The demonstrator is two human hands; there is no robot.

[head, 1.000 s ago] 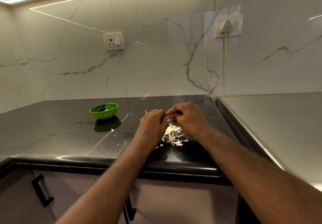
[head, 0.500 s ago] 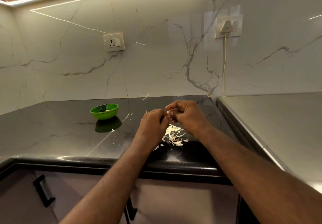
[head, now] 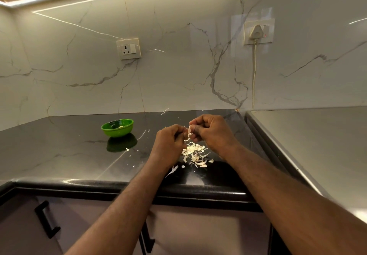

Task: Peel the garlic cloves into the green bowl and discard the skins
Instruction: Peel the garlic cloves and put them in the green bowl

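Both hands, left hand [head: 168, 138] and right hand [head: 210, 130], pinch 1 pale garlic clove [head: 190, 129] between fingertips above skins pile [head: 195, 154] on counter [head: 59, 151]; green bowl [head: 117, 127] sits well left.

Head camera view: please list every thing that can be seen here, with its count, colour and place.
Small round green bowl: one, green, on the counter, left of the hands.
Pile of papery garlic skins: one pile, off-white, on the counter below the hands; loose bits lie scattered toward the bowl.
Garlic clove: one, pale, between the fingertips of both hands.
Glossy black stone counter: one, black.
Empty wall socket: one, white, on the marble wall above the bowl.
Socket with plug and cord: one, white, on the wall at right.
Cabinet handle: one, black, lower left.
Left hand: one, pinching the clove.
Right hand: one, pinching the clove.
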